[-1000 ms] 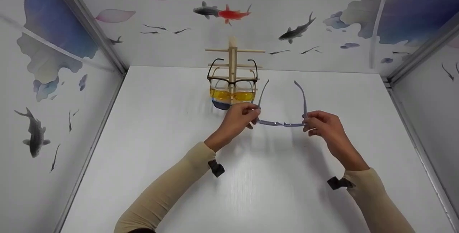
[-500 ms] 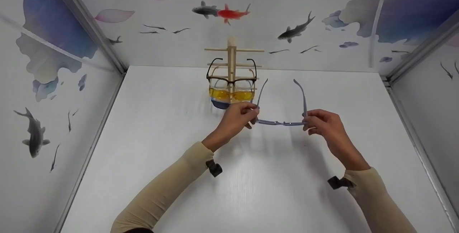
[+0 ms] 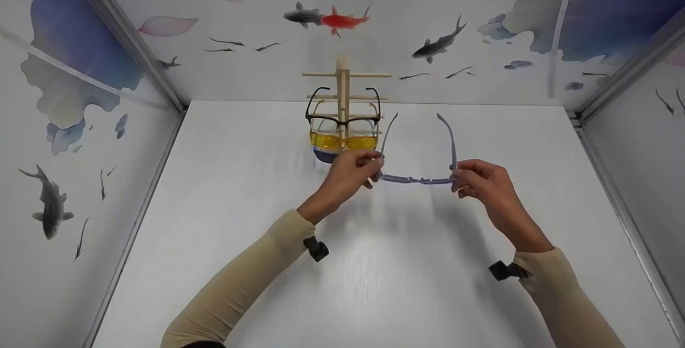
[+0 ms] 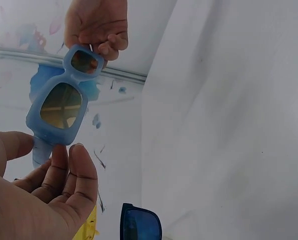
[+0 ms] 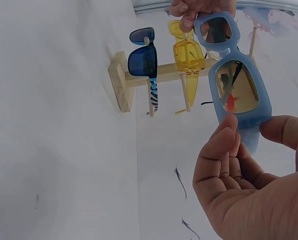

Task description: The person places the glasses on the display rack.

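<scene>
— Glasses [image 3: 417, 179], pale blue, being held up over the white table [image 3: 374, 284], arms pointing away toward the back wall.

— Being pinched at both ends?

— Yes: left hand [image 3: 350, 174] pinching one corner of the frame, right hand [image 3: 481, 182] pinching the other, fingers curled.

— Sitting near anything?

— Hanging just right of the wooden rack [image 3: 342, 88], apart from it. Rack carrying black glasses [image 3: 342, 118], yellow glasses [image 3: 342, 142] and dark blue glasses [image 5: 143, 60] on its pegs.
</scene>
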Tool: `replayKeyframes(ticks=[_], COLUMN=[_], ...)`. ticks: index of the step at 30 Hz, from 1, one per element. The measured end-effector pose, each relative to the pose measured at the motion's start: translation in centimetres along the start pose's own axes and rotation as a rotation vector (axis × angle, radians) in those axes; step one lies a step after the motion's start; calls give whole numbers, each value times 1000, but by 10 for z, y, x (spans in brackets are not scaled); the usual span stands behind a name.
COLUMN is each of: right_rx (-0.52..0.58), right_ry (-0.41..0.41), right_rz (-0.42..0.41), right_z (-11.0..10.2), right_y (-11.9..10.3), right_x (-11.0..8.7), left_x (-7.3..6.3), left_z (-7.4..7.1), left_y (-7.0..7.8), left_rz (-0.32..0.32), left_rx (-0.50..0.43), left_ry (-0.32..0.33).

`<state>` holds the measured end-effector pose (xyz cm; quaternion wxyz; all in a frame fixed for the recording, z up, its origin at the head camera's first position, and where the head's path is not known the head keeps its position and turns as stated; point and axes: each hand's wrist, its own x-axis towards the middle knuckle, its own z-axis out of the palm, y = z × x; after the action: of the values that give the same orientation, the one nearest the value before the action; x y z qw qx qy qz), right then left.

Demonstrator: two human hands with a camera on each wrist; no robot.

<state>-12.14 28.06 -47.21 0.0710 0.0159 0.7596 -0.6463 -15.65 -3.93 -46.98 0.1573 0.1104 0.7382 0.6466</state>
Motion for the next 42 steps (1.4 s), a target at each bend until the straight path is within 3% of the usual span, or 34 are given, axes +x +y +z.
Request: replayKeyframes(ticks=[18,27,42], right_rx=[8,53,90], right_ry=[12,6,-14], right_rz=[-44,-79,-104], right_z=[7,13,21], right_y=[-13,-20,-32], right_x=[0,1,3], left_x=[-6,-9,-14], left_z=[-9,-17,-29], left_y=[18,24,38], left_rz=[22,98,102], left_rx=[27,40,49], left_ry=[15,25,42])
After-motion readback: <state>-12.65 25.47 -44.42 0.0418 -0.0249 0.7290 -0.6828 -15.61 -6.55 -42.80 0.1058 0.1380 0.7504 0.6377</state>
